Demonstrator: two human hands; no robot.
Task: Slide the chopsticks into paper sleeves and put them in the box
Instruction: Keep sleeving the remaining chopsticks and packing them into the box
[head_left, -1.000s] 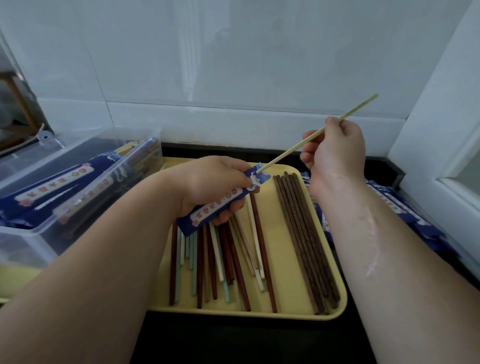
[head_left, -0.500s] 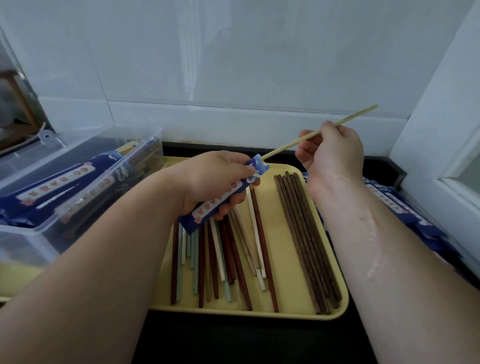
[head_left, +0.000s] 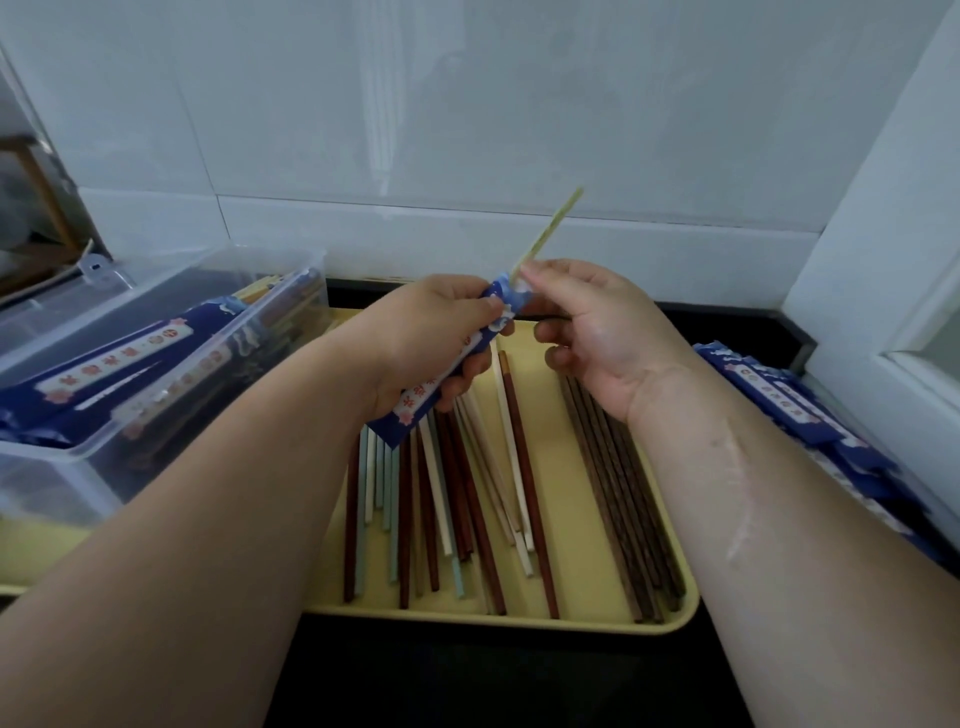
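My left hand (head_left: 436, 338) grips a blue paper sleeve (head_left: 415, 402) with a white label, held above the yellow tray (head_left: 571, 618). A pale chopstick (head_left: 548, 231) sticks up and to the right out of the sleeve's top end; most of its length is inside. My right hand (head_left: 597, 332) pinches the chopstick right at the sleeve's mouth. Several loose chopsticks (head_left: 462, 493) in red-brown, white and pale blue lie on the tray below, with a bundle of dark brown ones (head_left: 618, 499) at the tray's right side. The clear plastic box (head_left: 156, 374) at the left holds sleeved chopsticks.
A stack of blue paper sleeves (head_left: 810, 415) lies right of the tray along the white window frame. The white tiled wall runs behind. The dark counter edge is in front of the tray. A wooden stand is at the far left.
The chopstick has slid much deeper into the sleeve. My right hand has moved left along it up to the sleeve's mouth, and both hands have risen slightly.
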